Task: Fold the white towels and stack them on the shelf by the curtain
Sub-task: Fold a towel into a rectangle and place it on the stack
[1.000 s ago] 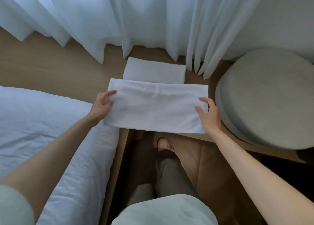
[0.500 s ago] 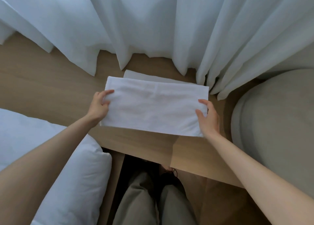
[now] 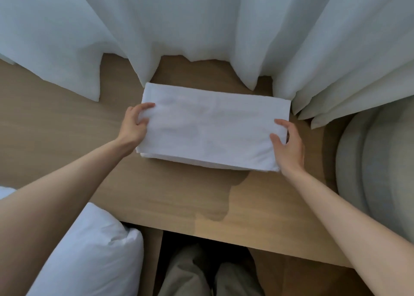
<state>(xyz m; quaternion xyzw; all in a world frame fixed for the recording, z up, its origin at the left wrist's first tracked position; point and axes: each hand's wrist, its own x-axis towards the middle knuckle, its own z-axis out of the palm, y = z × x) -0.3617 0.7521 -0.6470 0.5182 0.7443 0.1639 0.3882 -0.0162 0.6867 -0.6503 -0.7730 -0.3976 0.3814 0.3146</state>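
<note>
**A:** The towel (image 3: 212, 127) is gripped at both short ends, just in front of the curtain (image 3: 201, 27), low over the shelf (image 3: 67, 143).

**B:** And the fingers (image 3: 147, 106)?

**A:** One end is pinched by the left hand (image 3: 134, 125), the other by the right hand (image 3: 289, 145). It is probably kept taut so the edges can be squared over the second towel (image 3: 190, 158), glimpsed underneath on the side away from the curtain.

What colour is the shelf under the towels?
The shelf is light brown wood, head view.

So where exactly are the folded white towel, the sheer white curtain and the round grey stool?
folded white towel (image 3: 212, 130): head view, middle of its top face.
sheer white curtain (image 3: 201, 22): head view, central folds.
round grey stool (image 3: 385, 172): head view, padded surface.
</note>
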